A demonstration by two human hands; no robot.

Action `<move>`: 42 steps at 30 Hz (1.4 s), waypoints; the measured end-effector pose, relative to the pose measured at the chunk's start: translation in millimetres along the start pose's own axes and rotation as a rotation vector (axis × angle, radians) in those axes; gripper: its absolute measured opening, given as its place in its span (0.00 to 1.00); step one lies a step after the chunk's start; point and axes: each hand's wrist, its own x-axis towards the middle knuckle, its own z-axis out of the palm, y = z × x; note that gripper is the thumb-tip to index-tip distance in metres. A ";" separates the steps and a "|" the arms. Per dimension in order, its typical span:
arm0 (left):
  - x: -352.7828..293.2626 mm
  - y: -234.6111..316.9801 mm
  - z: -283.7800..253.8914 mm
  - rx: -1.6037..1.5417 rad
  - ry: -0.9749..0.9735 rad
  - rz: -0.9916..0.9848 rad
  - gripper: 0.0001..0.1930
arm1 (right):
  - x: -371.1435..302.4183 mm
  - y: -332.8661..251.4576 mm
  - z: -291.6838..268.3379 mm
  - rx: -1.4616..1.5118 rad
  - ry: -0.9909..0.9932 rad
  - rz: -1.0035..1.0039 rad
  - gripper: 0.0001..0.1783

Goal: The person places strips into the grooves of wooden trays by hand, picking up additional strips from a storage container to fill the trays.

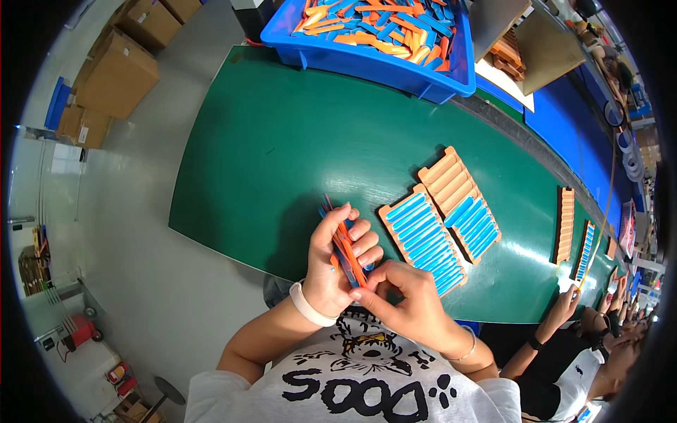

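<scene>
My left hand (337,257) is closed round a bundle of slim orange and blue strips (345,252), held upright in front of my chest. The fingers of my right hand (402,289) pinch at the bundle's lower end, and exactly which strip they grip is partly hidden. Beside them lies a tan slotted tray (386,211) whose visible slots hold blue strips (423,236). A second tan tray (451,180) touches it on the far right side. That one has blue strips (474,227) in its nearer slots and bare slots at its far end.
At the table's far edge stands a blue bin (367,74) heaped with loose orange and blue strips. Further right on the green table (282,134) lie another tan tray (565,225) and a blue-filled tray (584,250), near a co-worker's hand (564,304). Cardboard boxes (120,74) stand at left.
</scene>
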 end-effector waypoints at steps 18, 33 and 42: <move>-3.1 -0.5 2.9 0.211 0.121 0.127 0.09 | 16.7 20.2 3.8 -0.268 0.553 -0.576 0.08; -7.4 9.6 -10.9 0.922 0.098 0.290 0.15 | 18.2 -4.1 -4.9 -0.230 0.219 -0.324 0.10; -21.4 -2.4 -3.6 1.033 0.012 0.248 0.14 | 19.7 10.9 -23.3 0.302 0.205 0.050 0.12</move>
